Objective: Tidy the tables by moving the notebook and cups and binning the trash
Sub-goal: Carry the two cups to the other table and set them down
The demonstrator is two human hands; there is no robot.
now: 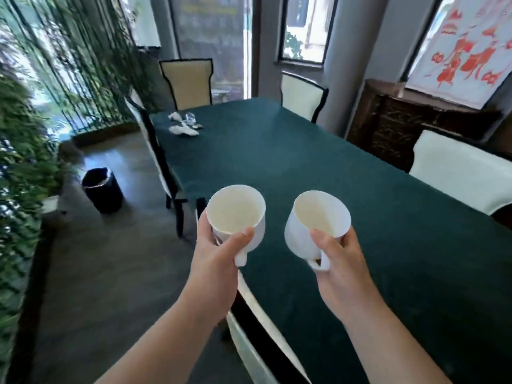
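My left hand (219, 253) grips a white mug (235, 209) by its side and handle, held upright above the near left corner of the green-clothed table (374, 206). My right hand (336, 259) grips a second white mug (318, 217), tilted a little to the left, over the table's near edge. Both mugs look empty inside. At the table's far left corner lie crumpled white tissues (182, 129) and a small clear glass (190, 117). A black bin (103, 189) with a liner stands on the floor to the left of the table.
Cream chairs with dark frames stand around the table: one at the far end (188, 84), one at the far right (302, 95), one on the right (460, 173), one right below my arms (257, 328). A dark wooden cabinet (410, 120) sits at the right wall. Bamboo plants (25, 151) line the left.
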